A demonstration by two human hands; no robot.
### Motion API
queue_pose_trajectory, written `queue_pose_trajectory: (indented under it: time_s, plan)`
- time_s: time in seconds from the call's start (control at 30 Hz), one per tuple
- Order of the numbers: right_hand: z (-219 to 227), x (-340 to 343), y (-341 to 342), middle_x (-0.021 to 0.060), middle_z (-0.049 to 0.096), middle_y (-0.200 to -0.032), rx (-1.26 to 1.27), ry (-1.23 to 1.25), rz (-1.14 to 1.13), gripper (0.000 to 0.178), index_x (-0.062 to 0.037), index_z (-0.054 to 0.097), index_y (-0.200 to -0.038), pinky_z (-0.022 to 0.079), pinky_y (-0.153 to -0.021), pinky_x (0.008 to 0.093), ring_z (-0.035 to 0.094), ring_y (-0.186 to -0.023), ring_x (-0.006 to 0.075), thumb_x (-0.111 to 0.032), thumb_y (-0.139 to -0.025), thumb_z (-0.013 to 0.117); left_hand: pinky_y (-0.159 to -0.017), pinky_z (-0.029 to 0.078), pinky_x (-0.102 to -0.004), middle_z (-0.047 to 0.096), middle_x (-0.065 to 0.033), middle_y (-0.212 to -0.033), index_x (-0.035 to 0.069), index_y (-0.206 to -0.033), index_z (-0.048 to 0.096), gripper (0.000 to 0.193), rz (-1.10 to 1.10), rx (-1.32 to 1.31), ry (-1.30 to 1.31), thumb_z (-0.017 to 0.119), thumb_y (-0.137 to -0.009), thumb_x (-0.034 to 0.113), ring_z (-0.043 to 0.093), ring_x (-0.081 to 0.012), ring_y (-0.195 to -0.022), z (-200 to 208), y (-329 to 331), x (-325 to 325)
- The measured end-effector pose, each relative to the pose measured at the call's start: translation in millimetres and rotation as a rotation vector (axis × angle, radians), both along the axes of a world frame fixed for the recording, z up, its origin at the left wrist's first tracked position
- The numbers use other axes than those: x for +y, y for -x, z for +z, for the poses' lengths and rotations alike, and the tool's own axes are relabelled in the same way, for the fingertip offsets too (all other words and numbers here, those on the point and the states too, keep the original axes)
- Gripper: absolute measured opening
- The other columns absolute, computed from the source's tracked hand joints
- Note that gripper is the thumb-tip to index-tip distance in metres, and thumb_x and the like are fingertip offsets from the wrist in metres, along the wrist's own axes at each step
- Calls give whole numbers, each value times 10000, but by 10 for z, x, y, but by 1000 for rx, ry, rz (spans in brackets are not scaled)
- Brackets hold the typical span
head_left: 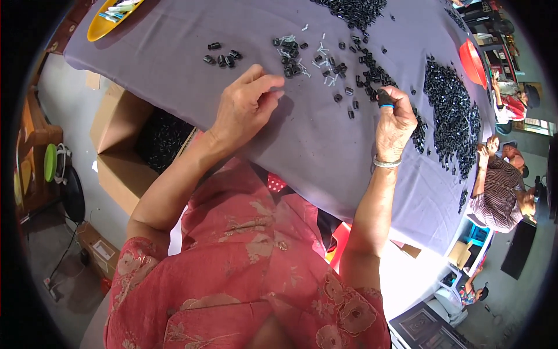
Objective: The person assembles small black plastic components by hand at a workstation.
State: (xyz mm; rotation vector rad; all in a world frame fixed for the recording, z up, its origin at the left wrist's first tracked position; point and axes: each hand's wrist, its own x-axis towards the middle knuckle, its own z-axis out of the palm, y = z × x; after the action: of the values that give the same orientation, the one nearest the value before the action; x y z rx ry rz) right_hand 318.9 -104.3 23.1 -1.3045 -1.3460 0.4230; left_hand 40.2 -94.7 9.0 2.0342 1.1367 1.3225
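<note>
My left hand [247, 107] hovers over the grey-purple cloth with its thumb and fingers pinched. What those fingertips hold, if anything, is too small to make out. Farther right, my right hand [396, 125] is curled closed beside a heap of small black cylindrical parts [375, 75]. A black cover with a blue band [385, 99] sits on one of its digits; anything inside the grip is hidden. Beyond and between the hands lie loose black parts [289, 58] mixed with small silvery screw-like pieces [321, 60]. Several black parts [222, 60] form a separate group on the left.
Larger black heaps [450, 110] cover the table's right side, near a red bowl [472, 63]. A yellow dish [110, 20] stands far left. Below the table edge is an open cardboard box [119, 168] with black parts inside. Other people [497, 189] sit along the right.
</note>
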Motion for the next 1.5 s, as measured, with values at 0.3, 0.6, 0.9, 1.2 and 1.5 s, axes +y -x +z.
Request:
queue_pose_trajectory:
  time_s: [0.3, 0.6, 0.9, 1.2, 1.5]
  plan:
    - [39, -35, -187, -25, 630, -853, -57, 133, -50, 75, -3, 670, -930, 436, -739, 190, 542, -774, 54, 15, -884, 613, -582, 434, -280, 512, -59, -755, 29, -932, 646, 163, -68, 2, 124, 689, -786, -29, 523, -175, -632, -4, 25, 26]
    - [156, -129, -117, -68, 600, -803, -87, 417, 173, 291, 0, 685, -966, 391, -640, 155, 489, -691, 4, 119, -770, 505, -574, 441, -303, 510, -70, -757, 45, -927, 646, 152, -80, -11, 121, 689, -787, 5, 535, -207, -626, 6, 8, 33]
    - [188, -162, 60, -6, 644, -752, -277, 457, 190, 239, 25, 680, -905, 470, -642, 187, 571, -690, 33, 115, -723, 554, -580, 449, -303, 514, -68, -757, 53, -922, 645, 157, -72, -2, 116, 688, -779, 4, 545, -214, -633, -33, 28, 46]
    - [248, -205, 174, -22, 604, -673, -388, 537, 123, 152, 28, 654, -818, 436, -561, 188, 511, -606, 25, 80, -681, 613, -576, 458, -313, 527, -77, -760, 33, -934, 645, 176, -87, -28, 46, 681, -771, -22, 556, -219, -636, 58, -13, -5]
    - [226, -191, 39, -38, 591, -662, -228, 549, 109, 124, 29, 661, -834, 394, -546, 179, 490, -605, 13, 65, -723, 617, -579, 412, -277, 481, -57, -745, 22, -930, 648, 181, -113, -92, 52, 681, -773, -62, 499, -171, -641, 7, 7, 19]
